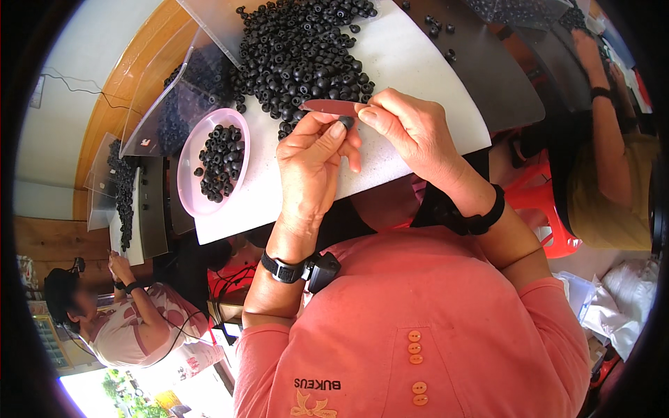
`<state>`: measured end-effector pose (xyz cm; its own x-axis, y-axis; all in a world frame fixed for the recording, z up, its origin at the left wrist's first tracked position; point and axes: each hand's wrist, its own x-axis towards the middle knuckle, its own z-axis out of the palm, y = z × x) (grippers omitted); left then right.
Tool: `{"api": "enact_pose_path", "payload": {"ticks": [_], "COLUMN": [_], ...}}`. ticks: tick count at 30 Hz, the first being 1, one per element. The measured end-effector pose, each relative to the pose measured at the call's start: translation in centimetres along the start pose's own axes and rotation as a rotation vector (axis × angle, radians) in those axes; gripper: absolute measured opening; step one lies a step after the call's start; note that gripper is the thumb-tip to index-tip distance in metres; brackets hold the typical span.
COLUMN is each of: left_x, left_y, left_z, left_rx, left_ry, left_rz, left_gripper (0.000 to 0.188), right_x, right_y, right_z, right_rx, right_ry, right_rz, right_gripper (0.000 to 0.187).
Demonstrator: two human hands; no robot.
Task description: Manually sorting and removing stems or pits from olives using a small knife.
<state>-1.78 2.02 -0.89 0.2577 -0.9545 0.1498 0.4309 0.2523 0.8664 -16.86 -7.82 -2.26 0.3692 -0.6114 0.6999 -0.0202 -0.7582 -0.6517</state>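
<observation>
A small round black part [345,121] is pinched between the thumb and fingers of my left hand [311,157], above the white tabletop. In my right hand [417,136] is a small knife [332,106], its flat blade pointing left and looking reddish. The blade lies just above the part, close to my left fingertips; whether it touches the part, I cannot tell. Beyond my hands a large heap of similar black parts [300,59], some showing a hole, spreads over the white table [411,66]. To the left, a pale pink oval tray [187,174] holds several more of them.
Transparent plastic panels [157,115] stand at the heap's left. A dark table [481,76] adjoins on the right, with a few loose parts [435,26]. One person [146,317] works at the lower left, another [606,153] at the right near a red stool [536,202].
</observation>
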Motion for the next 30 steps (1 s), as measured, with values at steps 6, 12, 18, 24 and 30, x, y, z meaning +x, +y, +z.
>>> {"api": "enact_pose_path", "payload": {"ticks": [6, 12, 18, 24, 30], "left_x": [0.1, 0.1, 0.1, 0.2, 0.0], "left_y": [-0.1, -0.1, -0.1, 0.0, -0.2], "left_z": [-0.1, -0.2, -0.3, 0.4, 0.8], "left_rx": [-0.020, -0.018, -0.003, 0.005, 0.058], "left_ry": [-0.024, -0.040, -0.031, -0.006, 0.023], "left_rz": [0.005, 0.007, 0.008, 0.000, 0.033], "left_gripper": [0.019, 0.020, 0.021, 0.025, 0.029], "right_x": [0.2, 0.3, 0.4, 0.4, 0.3], "right_y": [-0.2, 0.0, 0.0, 0.2, 0.5], "right_z": [-0.2, -0.4, -0.6, -0.8, -0.8], "right_rx": [0.008, 0.019, 0.065, 0.149, 0.170], "right_ry": [-0.036, -0.088, -0.126, -0.159, -0.160], "right_rz": [0.030, 0.089, 0.103, 0.125, 0.108], "right_gripper": [0.031, 0.034, 0.034, 0.034, 0.034]}}
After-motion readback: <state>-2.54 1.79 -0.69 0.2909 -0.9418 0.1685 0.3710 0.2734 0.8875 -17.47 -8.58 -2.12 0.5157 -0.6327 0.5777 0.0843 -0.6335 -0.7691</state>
